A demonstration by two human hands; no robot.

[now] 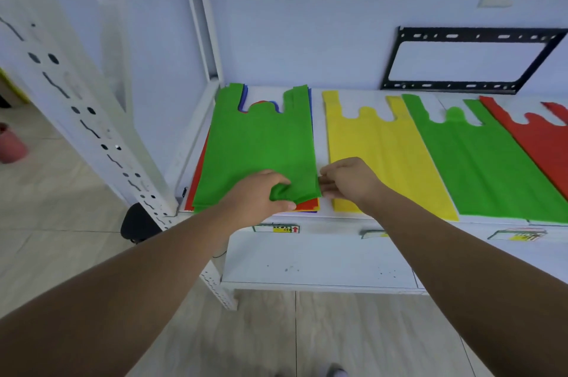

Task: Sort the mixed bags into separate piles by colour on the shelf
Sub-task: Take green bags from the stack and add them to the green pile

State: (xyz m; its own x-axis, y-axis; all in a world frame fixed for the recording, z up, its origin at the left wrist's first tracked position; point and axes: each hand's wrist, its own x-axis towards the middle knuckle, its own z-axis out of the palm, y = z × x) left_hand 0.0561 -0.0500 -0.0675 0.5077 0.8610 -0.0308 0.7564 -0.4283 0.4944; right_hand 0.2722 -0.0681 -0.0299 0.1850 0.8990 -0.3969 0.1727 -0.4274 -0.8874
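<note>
Two bare forearms, each ending in a bare hand: left hand, right hand. A grey shoe toe shows at the bottom edge.

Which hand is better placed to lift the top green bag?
Left, probably: the left hand grips a bunched fold of the top green bag; the right hand is only at its corner.

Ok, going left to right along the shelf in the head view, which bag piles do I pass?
Mixed stack, its top green bag held at the near edge by the left hand and right hand → yellow bags → green bags → red bags, cut off by the frame's right edge.
</note>
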